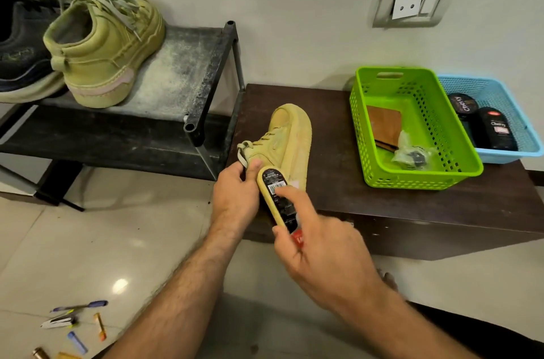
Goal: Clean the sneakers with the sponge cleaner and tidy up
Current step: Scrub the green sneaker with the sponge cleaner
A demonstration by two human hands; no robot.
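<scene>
An olive-tan sneaker (290, 135) stands on the dark wooden table (338, 182), toe pointing away from me. My left hand (235, 197) grips its heel collar, thumb on the upper. My right hand (318, 244) holds the sponge cleaner (275, 197), a black oval applicator with a yellow sponge edge and a barcode label, and its index finger lies along the label. The sponge edge touches the sneaker's side near the heel. The matching sneaker (103, 46) sits on the top shelf of the black shoe rack (206, 79).
A dark sneaker (20, 44) sits left on the rack. On the table stand a green basket (365, 129) with a wallet and plastic bag, and a blue basket (527, 149) holding polish containers. Pens and small items (76, 320) lie on the tiled floor.
</scene>
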